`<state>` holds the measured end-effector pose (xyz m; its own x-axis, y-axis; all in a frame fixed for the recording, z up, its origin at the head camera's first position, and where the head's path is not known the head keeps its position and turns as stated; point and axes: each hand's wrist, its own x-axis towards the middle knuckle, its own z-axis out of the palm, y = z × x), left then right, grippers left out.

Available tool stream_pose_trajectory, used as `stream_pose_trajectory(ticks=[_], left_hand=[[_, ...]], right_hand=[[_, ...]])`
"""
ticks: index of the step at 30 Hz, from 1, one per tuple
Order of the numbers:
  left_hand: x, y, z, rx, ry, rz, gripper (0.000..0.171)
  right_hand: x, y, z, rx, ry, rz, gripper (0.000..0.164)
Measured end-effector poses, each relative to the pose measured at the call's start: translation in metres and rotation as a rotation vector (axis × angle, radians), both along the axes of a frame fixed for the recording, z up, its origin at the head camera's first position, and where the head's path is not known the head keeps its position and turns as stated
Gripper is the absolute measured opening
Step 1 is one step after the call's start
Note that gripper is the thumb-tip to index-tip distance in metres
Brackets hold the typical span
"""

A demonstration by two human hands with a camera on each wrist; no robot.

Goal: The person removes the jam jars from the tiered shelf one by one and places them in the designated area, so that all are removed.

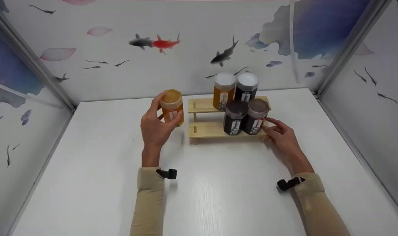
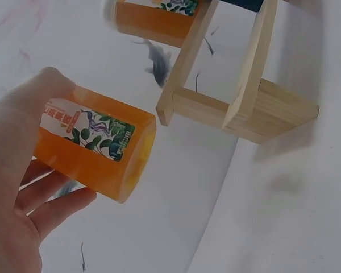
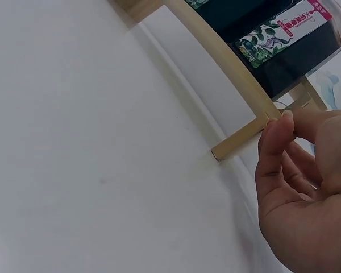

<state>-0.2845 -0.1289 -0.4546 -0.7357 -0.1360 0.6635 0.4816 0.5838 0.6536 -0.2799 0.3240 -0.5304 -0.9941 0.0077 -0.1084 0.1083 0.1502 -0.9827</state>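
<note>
An amber-orange jar (image 1: 172, 104) with a pale lid is gripped in my left hand (image 1: 155, 128), raised just left of a two-tier wooden rack (image 1: 208, 129). In the left wrist view its orange side, leafy label (image 2: 96, 129) and bare base face the camera. My right hand (image 1: 285, 139) pinches the right front corner of the rack's lower shelf between thumb and fingers. Beside those fingertips a dark jar (image 1: 253, 122) stands on the lower shelf, with a second dark jar (image 1: 234, 118) to its left.
On the upper shelf stand an amber jar (image 1: 222, 93) and a white-lidded dark jar (image 1: 247, 89). The left part of both shelves shows bare wood. The white table (image 1: 199, 183) meets a printed fish-pattern wall (image 1: 192, 72) behind the rack.
</note>
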Motion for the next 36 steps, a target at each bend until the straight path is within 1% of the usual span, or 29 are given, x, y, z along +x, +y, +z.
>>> stream_pose_trajectory(ticks=[1, 3, 7, 10, 12, 15, 18, 21, 24, 27, 31, 33, 36], left_hand=[[-0.002, -0.001, -0.003, 0.018, -0.012, -0.004, 0.075], [-0.006, -0.002, -0.011, 0.063, -0.043, -0.017, 0.075], [-0.016, -0.004, -0.033, 0.170, -0.114, -0.049, 0.073], [-0.021, -0.004, -0.048, 0.232, -0.158, -0.066, 0.071], [-0.024, -0.002, -0.055, 0.259, -0.177, -0.073, 0.071], [-0.028, 0.000, -0.062, 0.273, -0.193, -0.083, 0.072], [-0.031, 0.002, -0.066, 0.258, -0.210, -0.097, 0.073], [-0.032, 0.000, -0.069, 0.258, -0.248, -0.109, 0.075], [-0.030, -0.004, -0.072, 0.271, -0.299, -0.113, 0.076], [-0.031, -0.005, -0.073, 0.267, -0.336, -0.115, 0.077], [-0.036, -0.003, -0.071, 0.236, -0.349, -0.130, 0.077], [-0.039, -0.002, -0.069, 0.223, -0.351, -0.140, 0.077], [-0.040, -0.002, -0.067, 0.217, -0.362, -0.154, 0.077]], right_hand=[[0.000, 0.000, 0.000, 0.017, 0.004, 0.007, 0.060], [0.000, -0.001, 0.002, 0.018, -0.012, 0.012, 0.060], [0.000, -0.001, 0.002, 0.028, -0.033, 0.017, 0.060], [0.000, -0.001, 0.003, 0.024, -0.043, 0.014, 0.060], [0.000, -0.001, 0.004, 0.004, -0.057, 0.011, 0.060], [0.000, -0.001, 0.005, -0.031, -0.068, 0.002, 0.060], [0.000, -0.002, 0.004, -0.046, -0.061, -0.010, 0.059], [0.000, -0.003, 0.001, -0.041, -0.055, -0.015, 0.058], [0.001, -0.005, -0.003, -0.024, -0.061, -0.012, 0.058], [0.000, -0.004, -0.006, 0.019, -0.049, -0.009, 0.058], [0.000, -0.002, -0.005, 0.053, -0.017, -0.010, 0.058], [0.000, -0.001, -0.003, 0.056, -0.015, -0.013, 0.058], [0.001, -0.001, -0.001, 0.076, -0.019, -0.015, 0.058]])
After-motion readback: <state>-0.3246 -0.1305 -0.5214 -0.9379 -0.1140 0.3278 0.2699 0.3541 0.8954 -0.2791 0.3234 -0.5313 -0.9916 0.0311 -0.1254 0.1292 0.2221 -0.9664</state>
